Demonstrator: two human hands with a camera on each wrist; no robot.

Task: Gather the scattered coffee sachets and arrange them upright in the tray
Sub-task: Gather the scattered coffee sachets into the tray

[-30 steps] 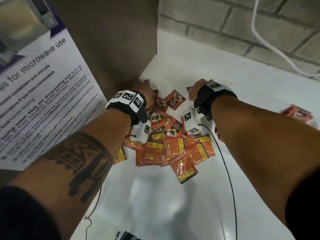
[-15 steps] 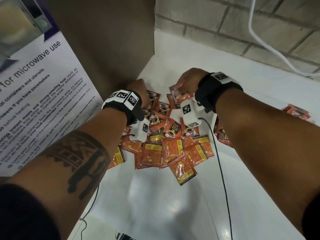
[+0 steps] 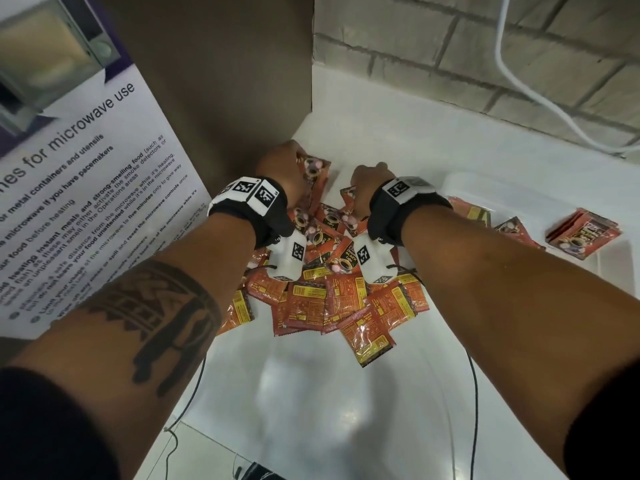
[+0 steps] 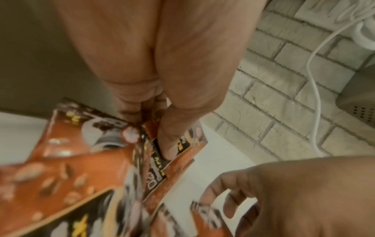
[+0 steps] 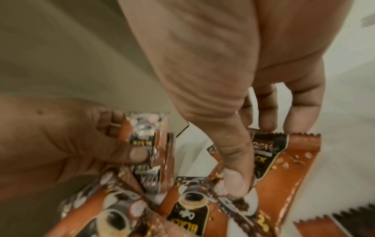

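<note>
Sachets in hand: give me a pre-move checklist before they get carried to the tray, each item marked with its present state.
1. Left hand grip on sachets: ok, thumb pinches a small bunch.
2. Right hand grip on a sachet: ok, thumb and fingers hold its top edge.
3. Tray in view: ok, at the right, with a stack inside.
4. That stack upright: not ok, it lies flat.
5. Pile gathered: not ok, many remain on the counter.
6. Held sachets aligned: cannot tell.

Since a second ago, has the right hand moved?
Yes. The right hand has shifted left, toward the brown panel, closing on the left hand over the sachets.
</note>
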